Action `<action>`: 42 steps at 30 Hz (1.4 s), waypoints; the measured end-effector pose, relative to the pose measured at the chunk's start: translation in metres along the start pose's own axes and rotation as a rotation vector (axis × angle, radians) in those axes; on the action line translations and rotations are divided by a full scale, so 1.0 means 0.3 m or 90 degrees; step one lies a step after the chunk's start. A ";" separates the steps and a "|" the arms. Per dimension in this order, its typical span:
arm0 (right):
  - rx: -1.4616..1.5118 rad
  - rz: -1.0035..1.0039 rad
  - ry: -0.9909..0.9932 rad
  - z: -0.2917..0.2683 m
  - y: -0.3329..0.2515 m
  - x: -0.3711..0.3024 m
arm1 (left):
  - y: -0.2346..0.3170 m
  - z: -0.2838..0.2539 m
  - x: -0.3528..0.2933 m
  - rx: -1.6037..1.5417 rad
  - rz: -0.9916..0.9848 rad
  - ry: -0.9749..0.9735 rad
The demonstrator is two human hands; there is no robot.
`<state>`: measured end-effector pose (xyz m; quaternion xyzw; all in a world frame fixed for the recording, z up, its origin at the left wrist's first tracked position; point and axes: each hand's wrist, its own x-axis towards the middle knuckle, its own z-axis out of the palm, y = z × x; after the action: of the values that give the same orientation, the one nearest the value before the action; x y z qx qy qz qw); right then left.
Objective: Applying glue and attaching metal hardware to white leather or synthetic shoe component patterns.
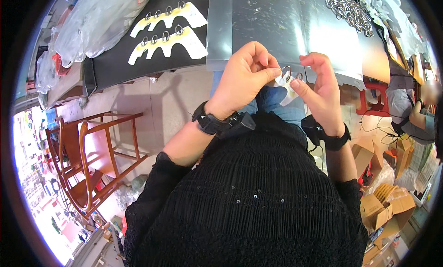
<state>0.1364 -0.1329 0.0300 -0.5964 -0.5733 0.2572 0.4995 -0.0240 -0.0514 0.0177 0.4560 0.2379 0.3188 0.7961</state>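
Observation:
Between my two hands is a small white strip [289, 97] with a metal ring [286, 72] standing up at its top and a second ring [299, 76] beside it. My left hand [244, 78] is closed, thumb and forefinger pinching the strip's left part by the first ring. The thumb of my right hand [325, 94] presses on the strip near the second ring, while its forefinger is bent and raised apart; its other fingers are mostly hidden. On the black table part lie two white arched strips [194, 43] with yellowish patches, each carrying several metal rings.
A pile of metal rings [349, 11] lies on the shiny grey table sheet [272, 25]. Clear plastic bags [94, 27] cover the far left. A wooden chair [99, 161] stands left, cardboard boxes [387, 211] and a red stool [376, 98] right. Another person [415, 115] sits at the right edge.

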 end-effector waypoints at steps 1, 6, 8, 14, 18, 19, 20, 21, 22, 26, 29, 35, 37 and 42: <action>-0.001 -0.001 0.000 0.007 -0.010 -0.001 | -0.005 0.005 -0.004 0.005 0.007 0.013; -0.131 -0.052 -0.027 0.025 -0.040 -0.024 | -0.024 0.005 -0.011 -0.016 0.027 0.028; -0.050 -0.022 -0.032 -0.004 -0.017 -0.025 | -0.003 -0.007 -0.009 -0.066 -0.019 0.009; 0.166 0.143 -0.168 -0.118 -0.024 -0.023 | 0.035 0.007 0.023 -0.178 -0.054 -0.089; 0.224 0.216 -0.281 -0.184 -0.089 0.011 | 0.044 0.020 0.038 -0.191 -0.041 -0.123; 0.235 0.226 -0.272 -0.190 -0.102 0.021 | 0.048 0.021 0.039 -0.193 -0.037 -0.128; 0.246 0.236 -0.263 -0.193 -0.109 0.030 | 0.052 0.021 0.041 -0.194 -0.032 -0.132; 0.219 0.226 -0.255 -0.189 -0.111 0.039 | 0.050 0.021 0.043 -0.194 -0.029 -0.132; 0.217 0.224 -0.259 -0.192 -0.116 0.049 | 0.043 0.021 0.045 -0.206 -0.019 -0.129; 0.066 0.173 -0.240 -0.189 -0.114 0.104 | 0.046 0.018 0.043 -0.174 -0.021 -0.057; -0.233 -0.026 -0.188 -0.180 -0.107 0.160 | 0.025 0.030 0.061 -0.182 0.036 0.010; -0.278 -0.176 0.072 -0.113 -0.080 0.132 | -0.010 0.055 0.087 -0.186 0.117 0.126; -0.218 -0.117 0.092 -0.049 -0.105 0.092 | -0.011 0.056 0.092 -0.198 0.140 0.149; -0.033 0.049 0.124 0.035 -0.059 0.057 | -0.022 0.081 0.100 -0.211 0.192 0.164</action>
<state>0.1232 -0.1164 0.0466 -0.6529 -0.5051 0.2023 0.5270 0.0146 -0.0462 0.0207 0.3053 0.2111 0.5239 0.7666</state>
